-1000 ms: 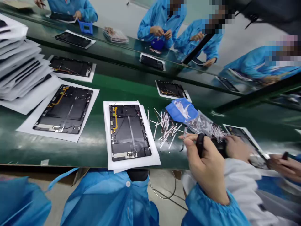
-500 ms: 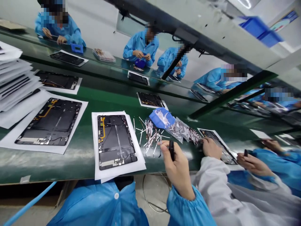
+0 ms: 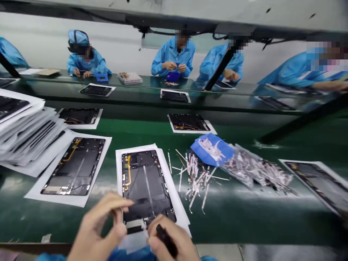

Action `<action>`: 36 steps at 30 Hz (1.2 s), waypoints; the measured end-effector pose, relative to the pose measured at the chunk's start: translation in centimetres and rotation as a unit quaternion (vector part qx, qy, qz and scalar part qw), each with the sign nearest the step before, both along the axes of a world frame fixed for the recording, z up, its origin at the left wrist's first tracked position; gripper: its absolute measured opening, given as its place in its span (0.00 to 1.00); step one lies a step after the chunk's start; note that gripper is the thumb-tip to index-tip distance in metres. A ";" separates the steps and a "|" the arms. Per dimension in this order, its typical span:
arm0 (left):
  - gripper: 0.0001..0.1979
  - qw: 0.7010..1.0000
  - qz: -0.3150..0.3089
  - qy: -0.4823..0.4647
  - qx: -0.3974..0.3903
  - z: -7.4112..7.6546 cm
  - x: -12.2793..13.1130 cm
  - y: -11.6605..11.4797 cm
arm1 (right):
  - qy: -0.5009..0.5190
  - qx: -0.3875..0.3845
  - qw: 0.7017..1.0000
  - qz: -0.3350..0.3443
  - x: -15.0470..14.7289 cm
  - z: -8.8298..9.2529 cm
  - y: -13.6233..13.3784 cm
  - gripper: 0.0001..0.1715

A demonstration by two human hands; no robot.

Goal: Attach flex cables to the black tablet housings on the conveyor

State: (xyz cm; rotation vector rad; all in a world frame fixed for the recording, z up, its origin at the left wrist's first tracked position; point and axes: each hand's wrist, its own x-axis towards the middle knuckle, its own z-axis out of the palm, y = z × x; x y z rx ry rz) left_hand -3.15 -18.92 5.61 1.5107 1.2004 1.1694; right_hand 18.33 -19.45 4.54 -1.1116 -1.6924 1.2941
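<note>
Head view, looking forward and down across a green workbench (image 3: 233, 221). Left hand (image 3: 100, 224) low at the near bench edge, thumb and forefinger drawn into a narrow pinch just over the lower left part of a tablet back panel (image 3: 146, 188) — whether anything thin sits between those fingertips, too small to tell. Right hand (image 3: 179, 235) closed around a short black tool (image 3: 164, 235), the hand's fingers curled over its grip, lower right corner of the panel partly covered. Panel lying flat on a white paper sheet (image 3: 119, 174), directly between and just beyond both hands, with a yellow flex cable (image 3: 128, 174) down its left side.

Just right of the sheet, a loose pile of thin white-tipped strips (image 3: 197, 177), beside a blue pad (image 3: 212, 149) and a clear plastic bag (image 3: 255, 168) of more strips. Further panels on white sheets to the left (image 3: 73, 166), ahead (image 3: 189, 122) and far right (image 3: 317, 185) — all out of reach of the fingers. Tall stack of paper-backed panels (image 3: 24, 134) at far left. Beyond the bench, co-workers in blue smocks (image 3: 174, 58), seated at a second bench, hands busy with small items — a blue sleeve (image 3: 127, 255) at bottom edge.
</note>
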 end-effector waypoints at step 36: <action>0.16 0.932 0.140 -0.152 -0.299 -8.3 -6.0 1.3 | -0.487 0.120 0.865 -0.005 -7.0 -3.5 5.4 0.29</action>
